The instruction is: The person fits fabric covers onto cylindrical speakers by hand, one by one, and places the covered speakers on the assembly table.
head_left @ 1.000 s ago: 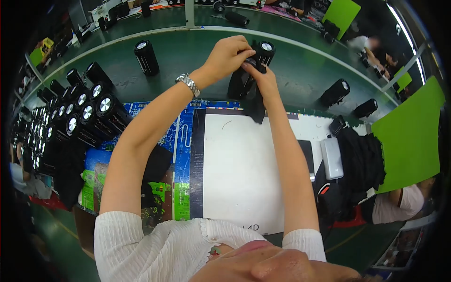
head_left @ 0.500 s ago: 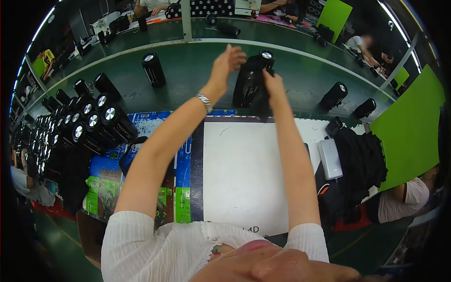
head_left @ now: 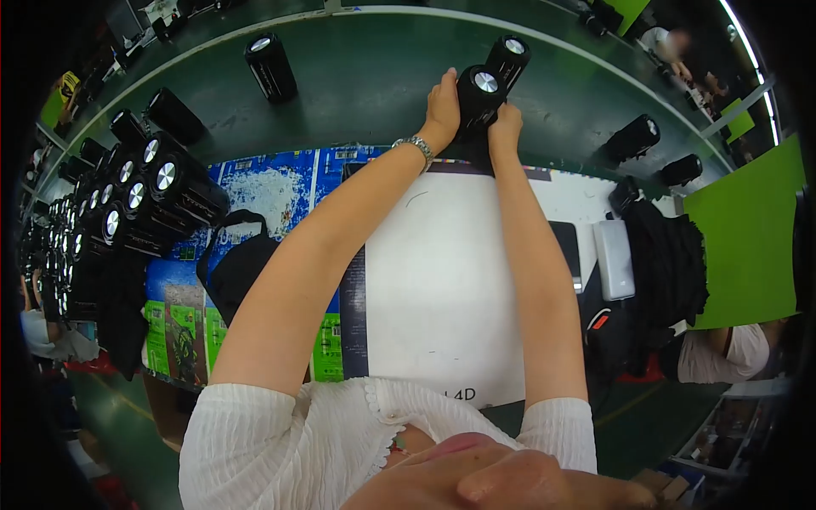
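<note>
A black cylindrical speaker (head_left: pixel 479 100) with a shiny silver end cap stands slightly tilted between my hands at the far side of the table. My left hand (head_left: pixel 443 109), below a metal watch band, is closed against its left side. At its lower right, my right hand (head_left: pixel 506 132) is closed on a black cloth bag (head_left: pixel 478 153) that hangs below the speaker; part of the bag and some fingertips are hidden. Just behind stands a second black speaker (head_left: pixel 512 59), partly covered by the near one.
Many black speakers (head_left: pixel 161 183) are stacked at the left. One speaker (head_left: pixel 270 68) stands alone on the green bench; others lie at right. A white sheet (head_left: pixel 442 289) covers the table before me. A white power bank (head_left: pixel 614 259) lies beside piled black cloth bags (head_left: pixel 667 263).
My left hand has gone from open in the air to gripping the speaker. The black bag has dropped lower, and the near speaker's silver cap now shows. The view has tilted down.
</note>
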Demonstrator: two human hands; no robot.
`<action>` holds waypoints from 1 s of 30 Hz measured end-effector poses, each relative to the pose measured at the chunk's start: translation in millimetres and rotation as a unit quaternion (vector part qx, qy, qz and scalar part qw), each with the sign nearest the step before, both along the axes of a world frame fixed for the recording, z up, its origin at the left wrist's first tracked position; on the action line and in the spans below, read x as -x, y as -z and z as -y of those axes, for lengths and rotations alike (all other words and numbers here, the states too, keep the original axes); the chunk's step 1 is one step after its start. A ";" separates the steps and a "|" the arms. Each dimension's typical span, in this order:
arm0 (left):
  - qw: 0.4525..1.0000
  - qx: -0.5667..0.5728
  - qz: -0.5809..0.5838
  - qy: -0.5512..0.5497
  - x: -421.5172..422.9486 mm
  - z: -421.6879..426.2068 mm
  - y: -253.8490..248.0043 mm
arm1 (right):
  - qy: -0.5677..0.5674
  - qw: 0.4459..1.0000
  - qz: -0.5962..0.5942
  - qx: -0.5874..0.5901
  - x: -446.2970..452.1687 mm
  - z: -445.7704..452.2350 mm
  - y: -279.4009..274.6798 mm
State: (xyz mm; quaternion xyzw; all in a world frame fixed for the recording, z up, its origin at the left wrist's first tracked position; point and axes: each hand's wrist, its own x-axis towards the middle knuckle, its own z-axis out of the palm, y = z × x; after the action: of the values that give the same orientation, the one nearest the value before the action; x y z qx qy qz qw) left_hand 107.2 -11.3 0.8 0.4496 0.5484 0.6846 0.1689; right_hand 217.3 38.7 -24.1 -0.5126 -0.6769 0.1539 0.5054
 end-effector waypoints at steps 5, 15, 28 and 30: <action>0.997 0.055 -0.008 0.059 2.7 -15.4 -0.1 | 0.083 0.980 -0.166 -0.076 -4.6 13.9 -61.1; 0.892 0.177 -0.359 0.211 68.4 133.2 -90.0 | -0.034 0.983 0.180 -0.032 -35.4 -61.5 -97.9; 0.780 0.208 -0.582 0.096 135.9 407.2 -51.2 | -0.282 0.892 -0.095 -0.341 68.7 171.1 -237.4; 0.775 0.217 -0.589 0.071 128.8 420.2 -50.8 | -0.435 0.876 -0.076 -0.195 100.8 218.3 -200.5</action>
State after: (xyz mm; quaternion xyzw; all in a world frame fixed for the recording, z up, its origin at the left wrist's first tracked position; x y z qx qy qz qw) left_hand -21.6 -431.5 51.6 0.7538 0.6415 0.1350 -0.0461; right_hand 116.5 -179.6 176.4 -0.0441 -0.8075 0.2618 0.5268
